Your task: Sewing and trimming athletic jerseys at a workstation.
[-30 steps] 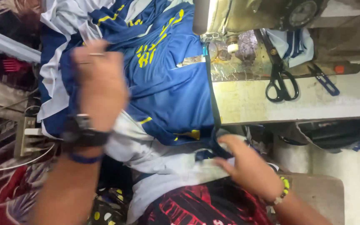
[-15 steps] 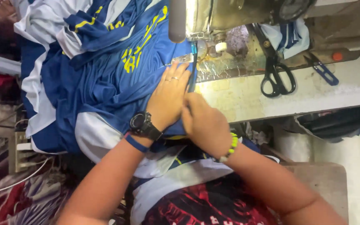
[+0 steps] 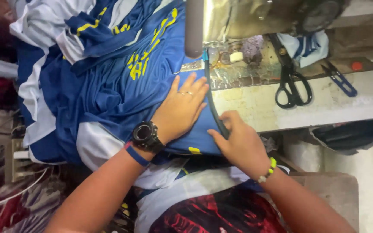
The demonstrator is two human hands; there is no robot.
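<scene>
- A blue jersey with yellow lettering and white panels lies bunched across the worktop, its hem edge running up to the sewing machine; loose folds spill off the near edge toward the person's lap.
- The cloth looks thin, light and slick, the kind that slides and creases at a touch; it seems best held flat under a spread palm, or pinched along the hem, not lifted in a bunch.
- The left hand lies open, fingers spread, pressing the jersey flat just short of the machine; a black watch and blue band sit on the wrist.
- The right hand rests at the dark hem edge, fingers curled on it; whether it pinches the edge or merely steadies it cannot be told.
- The two hands lie just beside each other, the hem edge between them.
- Black scissors and a blue clip lie farther right on the worktop, well apart from the hands.
- More fabric is heaped at lower left.
</scene>
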